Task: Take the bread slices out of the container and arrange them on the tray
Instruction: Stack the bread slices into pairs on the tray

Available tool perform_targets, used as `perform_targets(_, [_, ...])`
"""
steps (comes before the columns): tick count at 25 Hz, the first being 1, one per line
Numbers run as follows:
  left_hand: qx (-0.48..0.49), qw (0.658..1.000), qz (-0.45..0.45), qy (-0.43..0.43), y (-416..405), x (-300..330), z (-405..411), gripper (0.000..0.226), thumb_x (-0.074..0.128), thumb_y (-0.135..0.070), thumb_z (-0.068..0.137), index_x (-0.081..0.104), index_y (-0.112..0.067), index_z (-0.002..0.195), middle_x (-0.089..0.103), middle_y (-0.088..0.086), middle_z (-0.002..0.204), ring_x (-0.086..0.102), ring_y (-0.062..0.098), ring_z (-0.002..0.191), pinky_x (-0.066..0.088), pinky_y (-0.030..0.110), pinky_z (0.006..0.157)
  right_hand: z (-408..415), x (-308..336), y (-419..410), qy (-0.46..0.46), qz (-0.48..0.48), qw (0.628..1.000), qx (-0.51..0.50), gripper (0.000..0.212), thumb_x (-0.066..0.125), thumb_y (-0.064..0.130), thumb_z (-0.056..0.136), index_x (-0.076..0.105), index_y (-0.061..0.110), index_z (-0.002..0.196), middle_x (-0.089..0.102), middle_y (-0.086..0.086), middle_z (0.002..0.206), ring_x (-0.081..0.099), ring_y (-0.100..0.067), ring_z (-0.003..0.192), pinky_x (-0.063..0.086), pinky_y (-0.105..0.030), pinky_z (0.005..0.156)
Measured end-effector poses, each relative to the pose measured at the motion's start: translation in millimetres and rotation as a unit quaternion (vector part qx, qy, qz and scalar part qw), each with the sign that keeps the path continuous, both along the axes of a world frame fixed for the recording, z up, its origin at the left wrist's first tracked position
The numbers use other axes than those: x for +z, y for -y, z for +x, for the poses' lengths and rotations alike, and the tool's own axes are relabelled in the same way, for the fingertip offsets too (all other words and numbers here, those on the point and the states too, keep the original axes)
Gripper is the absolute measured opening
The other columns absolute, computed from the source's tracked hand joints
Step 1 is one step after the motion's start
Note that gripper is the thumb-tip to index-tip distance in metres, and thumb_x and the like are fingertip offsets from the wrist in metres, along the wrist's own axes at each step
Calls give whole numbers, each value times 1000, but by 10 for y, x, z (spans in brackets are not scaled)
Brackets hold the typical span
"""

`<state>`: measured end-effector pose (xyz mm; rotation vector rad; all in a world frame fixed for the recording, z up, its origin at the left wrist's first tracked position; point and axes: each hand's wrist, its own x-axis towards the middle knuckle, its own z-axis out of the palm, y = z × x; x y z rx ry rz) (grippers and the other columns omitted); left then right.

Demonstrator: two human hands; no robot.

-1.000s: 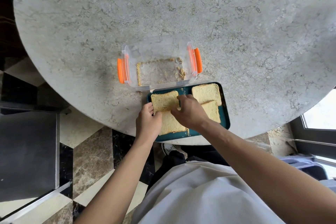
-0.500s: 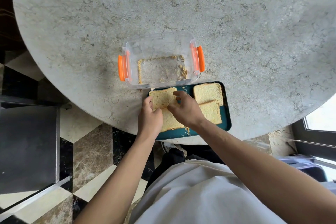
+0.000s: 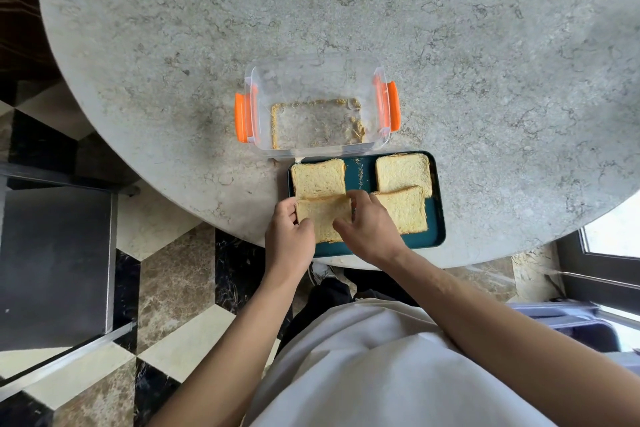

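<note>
A dark teal tray (image 3: pixel 438 218) lies at the table's near edge with several bread slices on it. The far-left slice (image 3: pixel 318 180) lies flat, and the near-left slice (image 3: pixel 323 218) overlaps its near edge. On the right, a far slice (image 3: pixel 403 173) is overlapped by a near slice (image 3: pixel 403 210). My left hand (image 3: pixel 287 236) grips the left edge of the near-left slice. My right hand (image 3: pixel 367 229) pinches its right edge. The clear container (image 3: pixel 317 80) with orange clips holds only crumbs.
The round grey stone table (image 3: pixel 346 3) spreads beyond the container. Below its edge lies a checkered stone floor (image 3: pixel 173 288). A dark cabinet (image 3: pixel 52 263) stands at the left, and a window frame (image 3: pixel 606 253) at the right.
Both hands have drawn back from the far-left slice to the near-left slice, which now overlaps the far one. The far-left slice lies flat and uncovered.
</note>
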<state>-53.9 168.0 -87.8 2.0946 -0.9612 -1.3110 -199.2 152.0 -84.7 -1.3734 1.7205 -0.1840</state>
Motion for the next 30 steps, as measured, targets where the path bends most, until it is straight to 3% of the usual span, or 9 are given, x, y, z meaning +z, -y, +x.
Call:
perform_targets(10, [-37,997,5,62,-163,28,33,49,55,-17,90,51,-15,139,58,5,138,59,18,119,46,31,96,-67,-8,-67,-12,21,999,26,55,56,35,88,49,12,138,57,-11,124,58,-24,105,48,-36,93])
perform_targets(15, [-45,998,14,39,-199,26,38,47,54,-10,92,52,-13,139,59,7,138,58,17,118,42,26,90,-81,-26,-96,-17,35,999,21,49,56,35,87,54,12,131,62,-9,116,58,-23,99,47,-33,84])
perform_targets(19, [-59,998,9,29,-240,30,46,50,54,-8,91,51,-13,141,58,7,141,57,17,124,40,25,93,-46,-26,-115,0,42,999,6,45,59,31,86,56,12,126,64,-7,110,61,-22,96,48,-34,79])
perform_targets(23, [-77,997,7,28,-261,41,87,52,54,-11,90,50,-15,142,56,5,143,55,17,126,40,27,96,-30,-18,-128,17,40,999,-10,38,59,31,85,59,14,120,62,2,93,61,-14,81,43,-29,64])
perform_targets(27, [-81,997,1,15,-304,54,129,52,55,-16,90,49,-18,142,56,5,144,53,17,129,39,27,98,-12,-29,-166,2,45,998,-50,38,56,32,86,59,13,118,67,-2,93,63,-16,79,47,-30,64])
perform_targets(30, [-85,996,2,4,-355,67,150,53,55,-17,92,47,-16,144,55,6,147,52,18,132,39,28,101,21,-49,-239,1,55,998,-38,43,57,33,86,59,12,124,68,-5,102,59,-17,83,40,-26,62])
